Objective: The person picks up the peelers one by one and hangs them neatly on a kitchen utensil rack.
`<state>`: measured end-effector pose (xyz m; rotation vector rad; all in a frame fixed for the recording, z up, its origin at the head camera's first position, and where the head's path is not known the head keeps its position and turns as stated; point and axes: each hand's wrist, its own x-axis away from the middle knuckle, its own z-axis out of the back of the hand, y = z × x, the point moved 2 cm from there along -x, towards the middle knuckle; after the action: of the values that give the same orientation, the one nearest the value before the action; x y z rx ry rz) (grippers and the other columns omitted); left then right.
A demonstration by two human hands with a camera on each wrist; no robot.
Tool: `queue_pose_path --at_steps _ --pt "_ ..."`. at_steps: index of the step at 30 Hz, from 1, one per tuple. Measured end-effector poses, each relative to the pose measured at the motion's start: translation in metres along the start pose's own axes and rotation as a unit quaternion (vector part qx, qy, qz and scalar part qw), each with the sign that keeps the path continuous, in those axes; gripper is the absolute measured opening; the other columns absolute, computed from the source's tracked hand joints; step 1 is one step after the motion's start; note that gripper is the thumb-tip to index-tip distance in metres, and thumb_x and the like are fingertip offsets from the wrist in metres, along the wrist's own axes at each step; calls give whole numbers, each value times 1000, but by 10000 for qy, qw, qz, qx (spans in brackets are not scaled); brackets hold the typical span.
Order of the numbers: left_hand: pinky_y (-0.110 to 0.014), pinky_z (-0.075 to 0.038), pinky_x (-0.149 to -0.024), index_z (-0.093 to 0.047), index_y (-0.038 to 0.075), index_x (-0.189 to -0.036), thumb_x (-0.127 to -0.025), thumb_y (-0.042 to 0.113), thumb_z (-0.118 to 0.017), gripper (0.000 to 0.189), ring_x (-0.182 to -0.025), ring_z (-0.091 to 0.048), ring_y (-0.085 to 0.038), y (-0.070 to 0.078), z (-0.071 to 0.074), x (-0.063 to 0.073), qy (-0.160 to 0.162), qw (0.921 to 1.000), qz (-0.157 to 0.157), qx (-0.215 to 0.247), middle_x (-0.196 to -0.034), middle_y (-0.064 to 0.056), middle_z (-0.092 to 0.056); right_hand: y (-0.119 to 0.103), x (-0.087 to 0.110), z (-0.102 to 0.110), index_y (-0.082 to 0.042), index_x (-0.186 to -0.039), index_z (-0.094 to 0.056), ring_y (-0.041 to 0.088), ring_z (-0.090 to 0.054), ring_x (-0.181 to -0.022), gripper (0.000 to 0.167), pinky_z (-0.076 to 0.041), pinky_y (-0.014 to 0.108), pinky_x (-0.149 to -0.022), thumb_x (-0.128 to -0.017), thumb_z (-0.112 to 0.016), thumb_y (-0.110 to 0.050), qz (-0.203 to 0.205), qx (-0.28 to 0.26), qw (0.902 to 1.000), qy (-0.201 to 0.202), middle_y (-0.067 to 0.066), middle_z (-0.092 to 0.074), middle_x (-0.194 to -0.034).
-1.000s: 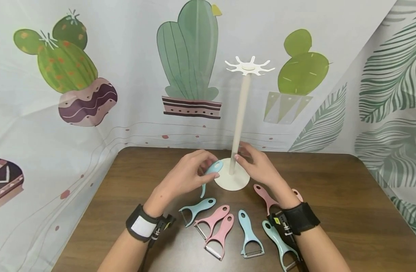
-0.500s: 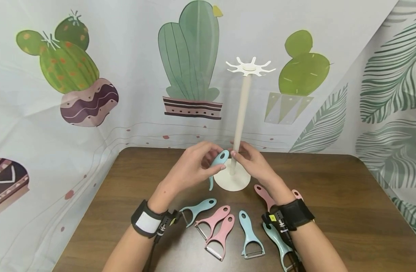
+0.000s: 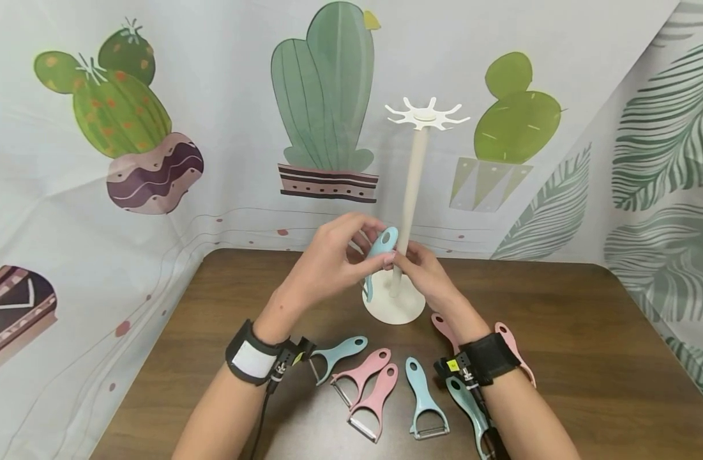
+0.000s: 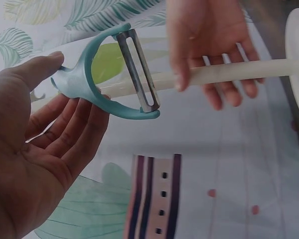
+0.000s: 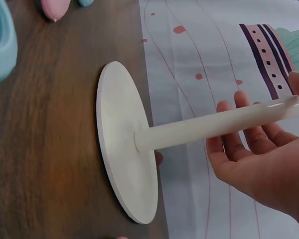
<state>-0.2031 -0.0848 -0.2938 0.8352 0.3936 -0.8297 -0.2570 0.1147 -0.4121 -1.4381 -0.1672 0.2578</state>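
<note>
Blue peeler (image 3: 378,248) raised, handle up, beside upright white stand (image 3: 413,182).

Over at the back of the table (image 3: 592,364) sits the stand (image 3: 413,172), cloth (image 3: 225,128) behind it. Before it lie 7 peelers (image 3: 380,388), 3 leftward, 4 rightward; the held peeler (image 3: 380,246), in the left hand (image 3: 334,259), is left of it, the right hand (image 3: 434,278) rightward.

left hand (image 3: 336,262): centre of head view, thumb (image 4: 37,70) and fingers (image 4: 84,127) pinch | right hand (image 3: 434,275): just right, fingers curl | left forearm (image 3: 216,415), right forearm (image 3: 532,412): slant inward from bottom edge
</note>
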Motion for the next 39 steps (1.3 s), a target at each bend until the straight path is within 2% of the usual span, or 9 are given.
queue_pose_path --at_steps 4,8,13,18,22,25,29,33,39 --pt "-19 -55 -64 -59 16 -117 -85 35 -73 40 -80 -62 -4 7 7 -11 164 9999 -14 23 -101 7 -60 1 -2 -5 -6 -119 -58 32 -59 -105 47 -38 45 -102 -93 -59 -45 132 18 9999 -106 24 -63 -104" --pt "-19 -55 -64 -59 15 -117 -86 34 -72 39 -80 -62 -5 13 13 -20 296 9995 -115 10 -99 6 -59 1 -4 -9 0 -106 -60 28 -57 -98 43 -38 48 -99 -95 -59 -41 209 204 9994 -210 22 -62 -93" --pt "-19 -55 -63 -59 13 -115 -85 32 -73 38 -77 -62 -4 16 20 -27 409 9989 -238 31 -97 5 -60 5 -8 -13 1 -100 -61 31 -55 -95 35 -38 48 -95 -98 -55 -33 274 260 9986 -382 27 -59 -91" --pt "-20 -55 -63 -60 12 -113 -84 32 -74 38 -75 -63 -3 16 27 -35 568 9980 -264 75 -95 4 -61 10 -12 -15 10 -96 -57 41 -52 -90 41 -38 47 -91 -99 -54 -31 257 170 9992 -254 33 -51 -84" --pt "-20 -56 -64 -62 9 -113 -83 26 -76 37 -74 -65 -5 21 34 -43 738 9966 -337 118 -97 1 -63 10 -13 -14 13 -87 -53 37 -49 -81 50 -40 42 -85 -98 -54 -36 207 158 9996 -147 28 -47 -75" --pt "-25 -57 -65 -62 3 -111 -82 17 -77 35 -73 -66 -10 33 43 -47 913 9948 -419 146 -96 -5 -64 10 -13 -15 13 -81 -48 32 -44 -74 54 -41 39 -82 -99 -52 -38 213 60 9996 -201 18 -42 -69" --pt "-32 -58 -66 -61 -4 -111 -80 9 -77 36 -72 -66 -18 49 53 -51 1089 9929 -434 208 -94 -13 -65 12 -13 -16 6 -73 -44 27 -40 -69 51 -42 38 -80 -99 -51 -38 235 -28 9994 -267 6 -40 -65" --pt "-31 -58 -67 -60 -5 -111 -81 8 -76 36 -71 -67 -19 57 61 -56 1179 9922 -316 238 -93 -15 -63 12 -12 -16 -3 -69 -45 21 -40 -68 46 -43 37 -80 -100 -51 -37 252 5 9993 -261 0 -40 -63" --pt "-30 -58 -66 -61 -3 -111 -82 11 -75 35 -70 -65 -16 61 70 -65 1447 9892 -156 186 -92 -14 -62 11 -14 -17 -6 -68 -46 18 -41 -68 43 -42 38 -81 -100 -51 -34 163 17 9996 -243 0 -41 -63"
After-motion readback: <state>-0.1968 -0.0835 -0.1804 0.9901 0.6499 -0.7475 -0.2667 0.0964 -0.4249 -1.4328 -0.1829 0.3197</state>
